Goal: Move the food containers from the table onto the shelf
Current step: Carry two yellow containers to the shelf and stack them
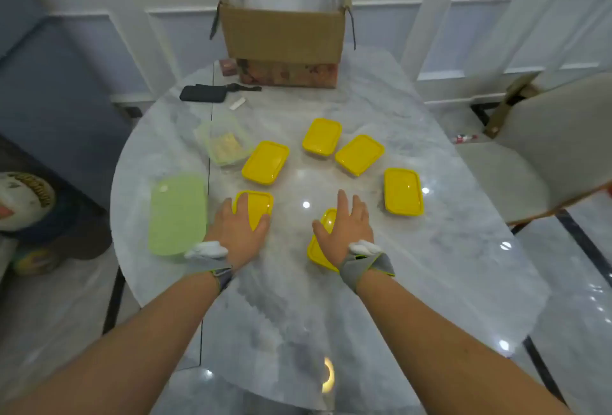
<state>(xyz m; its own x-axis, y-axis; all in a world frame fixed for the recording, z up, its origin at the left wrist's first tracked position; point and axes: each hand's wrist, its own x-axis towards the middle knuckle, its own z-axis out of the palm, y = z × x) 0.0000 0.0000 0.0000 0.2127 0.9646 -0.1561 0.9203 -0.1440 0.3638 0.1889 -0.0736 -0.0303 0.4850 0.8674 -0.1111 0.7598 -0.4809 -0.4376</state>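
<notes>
Containers with yellow lids are spread over the marble table [430, 265], with a cardboard box [281, 34] standing at its far end as the handiest marker. Going by size: nearest the person and left of the box line lies a big green lid [177, 214], flat, its long side running toward the box. Farther along that same side, nearer the box, sits a clear tub [223, 143] without a lid, something pale inside. Then six yellow containers form a loose ring on the person's side of the box, none yet on any shelf; no shelf is in sight.

The left hand [240, 232] lies on the near-left yellow container [256, 206], fingers wrapped over its far-left corner, thumb along its right edge. The right hand [346, 232] hovers over or rests on the near-right yellow container [323, 242], fingers spread wide, thumb out to the left; I cannot tell whether it grips yet.

To lift well, I would say each hand should span the short width, thumb on one long edge and fingers on the other, and raise the containers level so lids stay seated.

The left one's long axis points toward the box, tilted slightly left; the right one's seems to run the same way, though mostly hidden.
</notes>
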